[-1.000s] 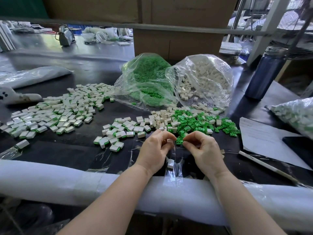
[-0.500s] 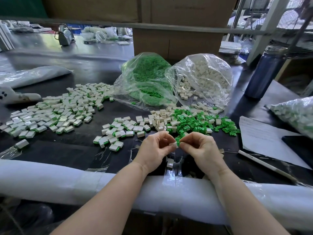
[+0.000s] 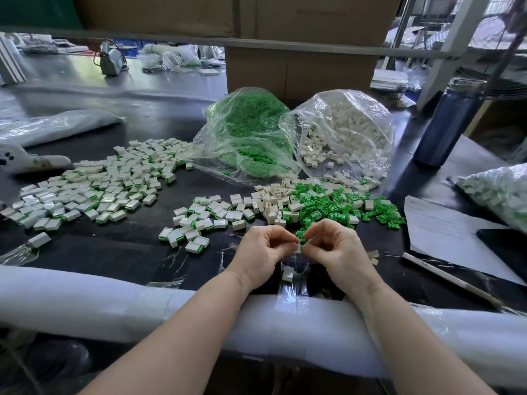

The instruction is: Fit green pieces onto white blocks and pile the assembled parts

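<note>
At the near edge of the surface [image 3: 114, 252], a white padded roll [image 3: 85, 295] is crossed by both forearms. Just beyond it, the left hand [image 3: 261, 252] and the right hand [image 3: 336, 249] are brought together, fingertips almost touching. A small white block [image 3: 298, 248] is pinched in the grip of the left hand, and a green piece [image 3: 302, 239] is pinched by the right, right at the block; whether it is seated cannot be told. A loose white block [image 3: 287, 273] lies below the hands on crinkled clear film.

A misfit is judged the main risk: the parts are tiny, and a tilted green piece could jam or spring out of the fingers into the loose heap, where it would be lost among others.

Farther on, unassembled white blocks [image 3: 273, 201] and green pieces [image 3: 336, 208] are heaped together, with a small group of assembled parts [image 3: 199, 220] to their left and a large spread of assembled parts [image 3: 94, 192] farther left.

Behind these, two clear bags are slumped open: one bag of green pieces [image 3: 245, 135] and one bag of white blocks [image 3: 348, 132], both spilling at the mouth. At the far right, another bag [image 3: 496, 195] of what seem to be assembled parts is seen, beside a dark blue bottle [image 3: 447, 124].
</note>
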`<state>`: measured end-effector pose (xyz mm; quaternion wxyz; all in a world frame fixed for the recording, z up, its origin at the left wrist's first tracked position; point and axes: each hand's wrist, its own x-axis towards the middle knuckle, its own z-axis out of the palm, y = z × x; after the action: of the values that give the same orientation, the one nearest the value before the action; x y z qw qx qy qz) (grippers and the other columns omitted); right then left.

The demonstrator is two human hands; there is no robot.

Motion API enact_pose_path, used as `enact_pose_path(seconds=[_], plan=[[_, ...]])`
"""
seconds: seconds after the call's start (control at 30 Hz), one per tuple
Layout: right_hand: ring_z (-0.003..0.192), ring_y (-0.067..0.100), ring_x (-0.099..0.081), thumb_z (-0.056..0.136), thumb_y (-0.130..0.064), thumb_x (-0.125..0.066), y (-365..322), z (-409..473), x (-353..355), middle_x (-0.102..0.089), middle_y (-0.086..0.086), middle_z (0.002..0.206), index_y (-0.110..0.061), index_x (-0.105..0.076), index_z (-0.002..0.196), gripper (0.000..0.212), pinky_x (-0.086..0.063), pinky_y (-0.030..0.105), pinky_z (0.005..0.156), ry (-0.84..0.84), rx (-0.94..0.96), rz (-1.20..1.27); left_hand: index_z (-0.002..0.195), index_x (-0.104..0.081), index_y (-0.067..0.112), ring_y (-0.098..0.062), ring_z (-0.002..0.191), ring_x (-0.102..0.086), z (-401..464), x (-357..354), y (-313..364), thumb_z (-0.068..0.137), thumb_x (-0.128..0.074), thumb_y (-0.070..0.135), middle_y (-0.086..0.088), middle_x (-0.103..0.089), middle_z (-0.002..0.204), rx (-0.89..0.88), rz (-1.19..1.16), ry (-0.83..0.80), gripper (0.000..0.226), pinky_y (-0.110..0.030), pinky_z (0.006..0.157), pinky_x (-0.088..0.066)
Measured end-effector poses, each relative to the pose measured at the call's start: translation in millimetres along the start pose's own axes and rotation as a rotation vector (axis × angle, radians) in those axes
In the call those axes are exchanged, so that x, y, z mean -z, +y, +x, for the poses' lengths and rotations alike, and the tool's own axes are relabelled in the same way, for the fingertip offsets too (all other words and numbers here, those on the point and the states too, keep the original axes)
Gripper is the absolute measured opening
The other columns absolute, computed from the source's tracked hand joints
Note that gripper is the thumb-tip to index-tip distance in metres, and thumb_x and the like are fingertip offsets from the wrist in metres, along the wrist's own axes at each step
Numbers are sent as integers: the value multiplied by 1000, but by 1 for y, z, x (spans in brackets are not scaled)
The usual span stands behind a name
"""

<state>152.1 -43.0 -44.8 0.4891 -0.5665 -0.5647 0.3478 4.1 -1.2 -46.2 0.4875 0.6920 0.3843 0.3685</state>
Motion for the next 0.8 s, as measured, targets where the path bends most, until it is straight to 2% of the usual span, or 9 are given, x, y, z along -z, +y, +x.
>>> enact_pose_path(seconds=[0.2,0.33,0.47,0.57,0.7,0.8], plan=[[63,10,-57,74,8,-70,3,1,1,-62,0,65,-13,-61,74,23,-49,23,63,-33,0,-5,80,-70,10,-2,69,-58,0,0,0,79,-67,-1,6,-64,72,-4,66,-33,12,-11,74,-48],[65,13,-60,73,8,-71,5,2,2,-64,-1,67,-15,-62,71,25,-52,25,65,-58,2,-15,81,-70,8,5,64,-57,-1,1,0,79,-68,-1,9,-63,70,-11,96,-48,9,-8,71,-46],[65,13,-62,73,7,-72,5,1,2,-65,-1,67,-13,-62,73,23,-53,23,64,-88,6,-20,87,-71,5,-4,71,-59,-2,-1,-1,80,-68,1,5,-64,74,-32,140,-69,9,-16,78,-50],[64,12,-62,74,6,-72,5,2,1,-67,0,66,-14,-63,74,22,-52,23,63,-37,6,7,88,-71,6,-10,78,-61,-2,-1,0,81,-67,2,-3,-67,81,-44,106,-33,10,-22,82,-51],[59,10,-62,76,2,-72,4,2,2,-67,0,62,-14,-65,73,17,-51,20,56,44,-19,90,90,-68,11,-7,76,-62,-2,-1,1,79,-68,0,-3,-68,83,-26,12,-40,16,-16,77,-52],[57,9,-62,80,-1,-69,4,2,3,-68,-1,61,-14,-68,73,15,-52,21,56,64,-49,138,92,-66,15,-9,79,-65,-1,-1,-2,78,-69,1,-2,-68,86,-32,38,-34,20,-17,79,-52]])
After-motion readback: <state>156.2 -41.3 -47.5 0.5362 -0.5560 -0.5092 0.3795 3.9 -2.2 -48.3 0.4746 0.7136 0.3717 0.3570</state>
